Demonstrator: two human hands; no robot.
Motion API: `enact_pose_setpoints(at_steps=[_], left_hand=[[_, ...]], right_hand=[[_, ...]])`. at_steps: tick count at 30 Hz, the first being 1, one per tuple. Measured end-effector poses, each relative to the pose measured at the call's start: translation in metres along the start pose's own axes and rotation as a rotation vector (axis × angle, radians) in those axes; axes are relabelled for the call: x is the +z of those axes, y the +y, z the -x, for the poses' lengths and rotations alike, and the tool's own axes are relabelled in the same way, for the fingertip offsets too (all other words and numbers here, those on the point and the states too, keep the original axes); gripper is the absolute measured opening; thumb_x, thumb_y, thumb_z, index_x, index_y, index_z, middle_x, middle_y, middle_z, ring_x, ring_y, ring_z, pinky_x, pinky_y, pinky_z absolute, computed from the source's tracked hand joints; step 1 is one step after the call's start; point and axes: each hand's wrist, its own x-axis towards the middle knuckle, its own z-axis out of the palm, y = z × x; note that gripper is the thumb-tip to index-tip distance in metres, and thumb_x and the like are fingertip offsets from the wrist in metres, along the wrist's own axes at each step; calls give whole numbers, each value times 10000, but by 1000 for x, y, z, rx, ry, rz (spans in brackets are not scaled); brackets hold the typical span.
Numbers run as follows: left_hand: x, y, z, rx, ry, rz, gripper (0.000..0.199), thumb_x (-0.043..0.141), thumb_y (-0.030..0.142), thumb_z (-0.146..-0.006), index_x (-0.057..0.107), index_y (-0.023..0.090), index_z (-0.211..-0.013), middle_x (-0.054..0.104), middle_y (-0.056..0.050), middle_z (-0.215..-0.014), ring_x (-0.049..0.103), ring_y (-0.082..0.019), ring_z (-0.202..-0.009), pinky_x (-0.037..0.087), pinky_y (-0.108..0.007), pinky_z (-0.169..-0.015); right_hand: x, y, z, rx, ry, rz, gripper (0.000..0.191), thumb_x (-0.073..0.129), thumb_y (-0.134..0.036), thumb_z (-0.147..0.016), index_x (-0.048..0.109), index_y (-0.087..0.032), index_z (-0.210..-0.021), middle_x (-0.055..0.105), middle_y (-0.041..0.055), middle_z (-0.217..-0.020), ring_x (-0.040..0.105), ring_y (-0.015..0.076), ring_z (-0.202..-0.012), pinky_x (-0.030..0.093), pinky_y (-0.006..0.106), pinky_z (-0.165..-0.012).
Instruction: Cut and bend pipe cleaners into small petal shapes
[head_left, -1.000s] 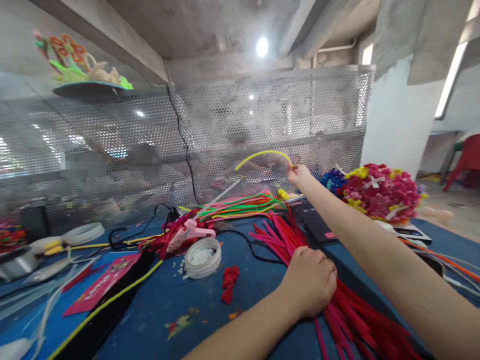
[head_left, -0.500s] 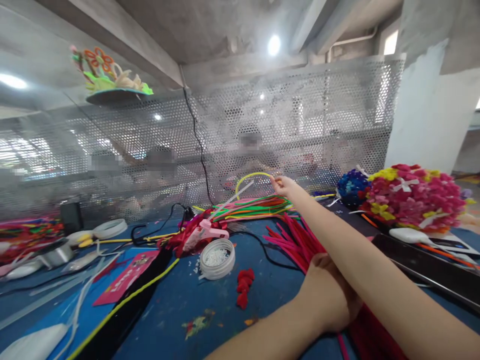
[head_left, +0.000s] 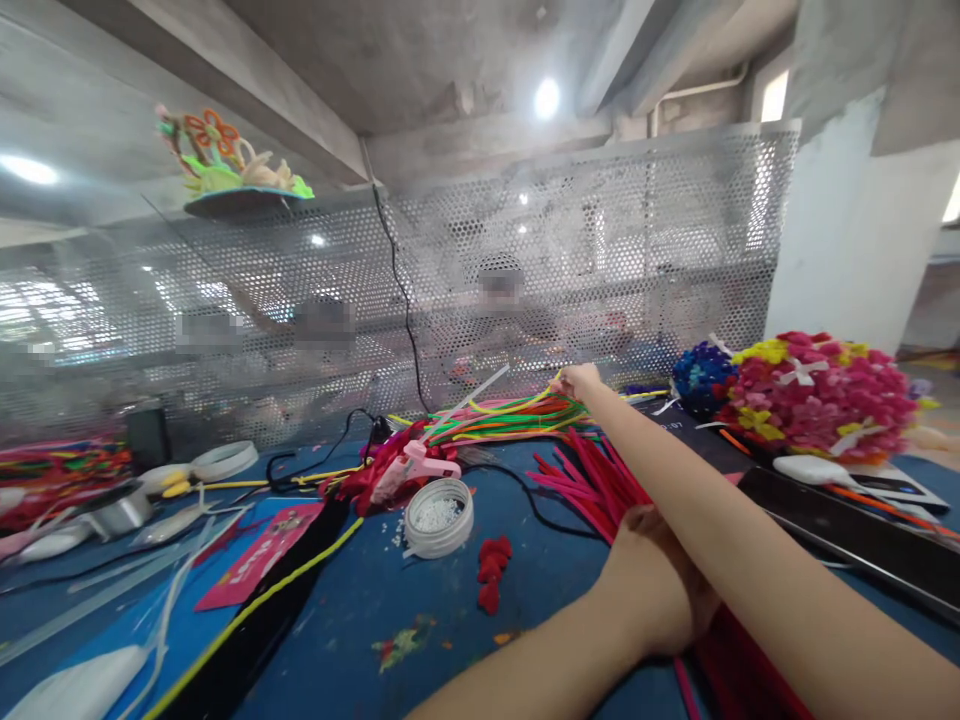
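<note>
A round, translucent tub [head_left: 442,546] stands open on the blue table [head_left: 330,625]. Contents: small white beads [head_left: 436,515]. Loose beads lie just outside its left wall. A pink glue gun [head_left: 416,463] rests directly behind the tub; a knobbly, fuzzy red piece [head_left: 493,575] lies near its right front.

Right hand [head_left: 577,382]: fingertips together, pinching one end of a yellow stem [head_left: 541,394]. The stem is thin, fuzzy and curved, located at the far side of the table, over the pile of coloured stems [head_left: 510,420].

Left hand [head_left: 652,580]: placed on a bundle of red and pink stems [head_left: 581,490], beneath the right forearm. Its fingers are hidden; their state cannot be told.

Room: a perforated metal panel [head_left: 457,240] stands behind the table, below a bare concrete ceiling [head_left: 442,60]. At right sits a rounded, dense cluster of pink and yellow fuzzy flowers [head_left: 821,400], beside a smaller blue cluster [head_left: 703,378].
</note>
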Motion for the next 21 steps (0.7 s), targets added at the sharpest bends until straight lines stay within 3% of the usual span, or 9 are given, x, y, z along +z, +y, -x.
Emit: enact_pose_setpoints(at_steps=[3, 5, 10, 14, 16, 18, 21], left_hand=[[-7, 3, -1, -46, -45, -29, 187, 416, 251, -849, 576, 169, -898, 627, -80, -884, 568, -206, -864, 438, -389, -848], [-10, 3, -1, -75, -3, -3, 180, 403, 229, -860, 572, 168, -872, 607, -67, -887, 547, -189, -876, 428, -366, -861], [-13, -6, -2, -296, 331, 181, 245, 351, 66, -818, 538, 191, -915, 564, -53, -960, 489, -183, -954, 399, -357, -882], [-13, -17, -4, -467, 550, 253, 252, 321, 41, -791, 505, 194, -871, 540, -48, -920, 483, -189, -926, 396, -377, -866], [-14, -20, -5, -548, 606, 228, 182, 363, 90, -795, 494, 196, -864, 532, -51, -913, 477, -206, -921, 388, -407, -872], [-14, -23, -5, -625, 644, 241, 111, 422, 145, -787, 492, 205, -849, 528, -47, -904, 470, -223, -924, 365, -442, -897], [-13, -26, -3, -738, 718, 315, 71, 473, 205, -769, 478, 216, -838, 504, -45, -908, 451, -237, -965, 322, -473, -940]], right_hand=[[-19, -17, 9, -110, 30, 134, 321, 510, -314, -875, 507, -149, -1151, 539, 82, -1137, 562, 192, -959, 488, 394, -797], [-35, -26, 20, -207, 32, 232, 311, 508, -311, -877, 510, -145, -1139, 547, 78, -1114, 568, 183, -934, 494, 382, -779], [-89, -26, 78, -469, -50, 477, 132, 569, -122, -772, 567, -148, -902, 584, 1, -854, 550, 95, -644, 451, 253, -655], [-145, -4, 155, -590, -241, 669, 60, 616, -186, -710, 567, -169, -740, 574, -24, -690, 535, 118, -631, 410, 241, -635], [-169, 10, 194, -700, -367, 1045, 256, 582, -405, -752, 570, -168, -846, 600, 30, -770, 553, 169, -672, 415, 291, -630], [-184, 21, 225, -703, -367, 1309, 535, 522, -617, -723, 559, -139, -960, 606, 120, -905, 573, 257, -797, 431, 366, -679], [-191, 28, 244, -689, -329, 1472, 689, 415, -693, -741, 522, -102, -1080, 586, 189, -1008, 546, 336, -949, 422, 435, -769]])
